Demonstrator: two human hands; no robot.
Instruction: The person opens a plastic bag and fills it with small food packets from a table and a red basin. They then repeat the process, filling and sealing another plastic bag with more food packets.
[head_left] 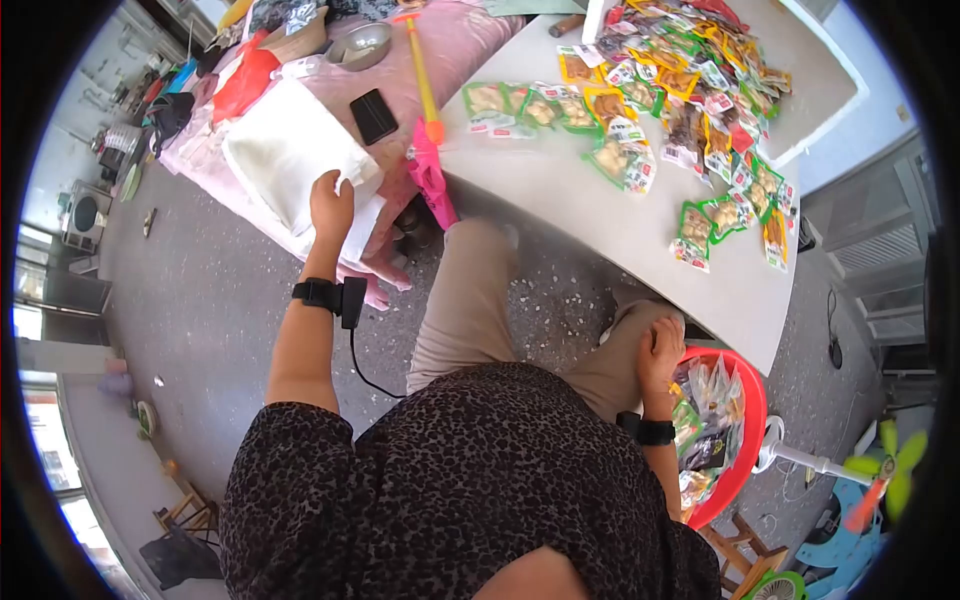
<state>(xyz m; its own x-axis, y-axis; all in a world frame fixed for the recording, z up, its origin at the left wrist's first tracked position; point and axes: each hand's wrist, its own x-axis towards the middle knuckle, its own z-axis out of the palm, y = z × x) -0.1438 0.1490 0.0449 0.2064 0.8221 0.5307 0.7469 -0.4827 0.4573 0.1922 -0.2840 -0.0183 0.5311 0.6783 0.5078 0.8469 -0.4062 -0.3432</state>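
Observation:
My left hand (332, 205) is at the lower right edge of a white bag or sheet (290, 150), its fingers bent onto the white material. That white piece lies on a pink cloth (468, 45). On my knee, beside the red basin, rests my right hand (661, 350), fingers apart and holding nothing. A black phone (373, 116) lies just beyond the white piece. Green-edged food packets (545, 108) are spread over the pale table (600, 220), with a large heap of mixed packets (700, 60) behind them.
The red basin (755, 400) holds more packets, right of my leg. A yellow stick (420, 80) and a metal bowl (360, 46) are on the pink cloth. A pink umbrella-like item (432, 180) hangs between the surfaces. A fan with green blades (888, 465) stands at the lower right.

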